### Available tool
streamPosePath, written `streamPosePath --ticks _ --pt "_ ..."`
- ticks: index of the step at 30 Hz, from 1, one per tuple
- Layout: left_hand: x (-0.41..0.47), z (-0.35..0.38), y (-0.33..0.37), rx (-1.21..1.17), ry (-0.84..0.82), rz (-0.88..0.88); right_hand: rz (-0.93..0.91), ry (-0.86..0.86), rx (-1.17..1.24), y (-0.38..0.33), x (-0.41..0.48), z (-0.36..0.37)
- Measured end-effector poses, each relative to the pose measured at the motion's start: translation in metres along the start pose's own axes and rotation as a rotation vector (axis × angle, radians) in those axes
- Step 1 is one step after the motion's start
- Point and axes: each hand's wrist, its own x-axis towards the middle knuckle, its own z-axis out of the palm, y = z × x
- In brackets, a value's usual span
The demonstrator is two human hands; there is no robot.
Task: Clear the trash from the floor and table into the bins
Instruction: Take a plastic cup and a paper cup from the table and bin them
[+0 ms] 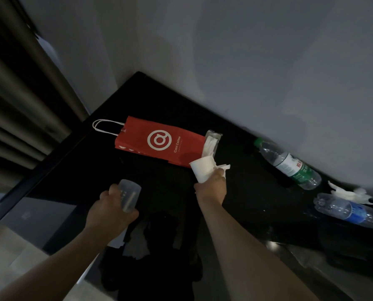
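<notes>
My left hand [109, 209] grips a clear plastic cup [129, 195] above the black table [246, 192]. My right hand [212, 183] holds a white paper cup [201, 169] together with a crumpled tissue [224, 167]. Just beyond it, a red paper coffee bag [159, 141] with white handles lies flat on the table. A clear wrapper with a napkin [211, 142] lies at the bag's right end. Further right lie a green-capped bottle [289, 164], a blue-labelled bottle [350, 210] and a crumpled white tissue [350, 193].
A grey wall [246, 61] runs behind the table. Curtains [18, 94] hang at the left. Pale floor [11, 257] shows at the lower left beyond the table's edge. A dark glossy surface [311, 268] lies at the lower right.
</notes>
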Motion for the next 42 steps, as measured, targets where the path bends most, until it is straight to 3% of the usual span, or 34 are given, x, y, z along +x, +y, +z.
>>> streamPosePath --ticks 12,18,29,42 --pt "-0.003 -0.017 0.000 -0.089 -0.200 0.069 0.150 0.097 0.427 0.019 -0.061 -0.058" --pt "-0.028 -0.038 0.024 -0.219 -0.260 0.252 0.178 0.206 0.649 0.023 -0.125 -0.085" --pt "-0.096 -0.060 0.120 -0.309 -0.350 0.685 0.169 0.584 0.971 0.074 -0.223 -0.167" --pt "-0.284 0.014 0.231 -0.237 -0.638 1.007 0.111 1.015 1.108 0.213 -0.365 -0.275"
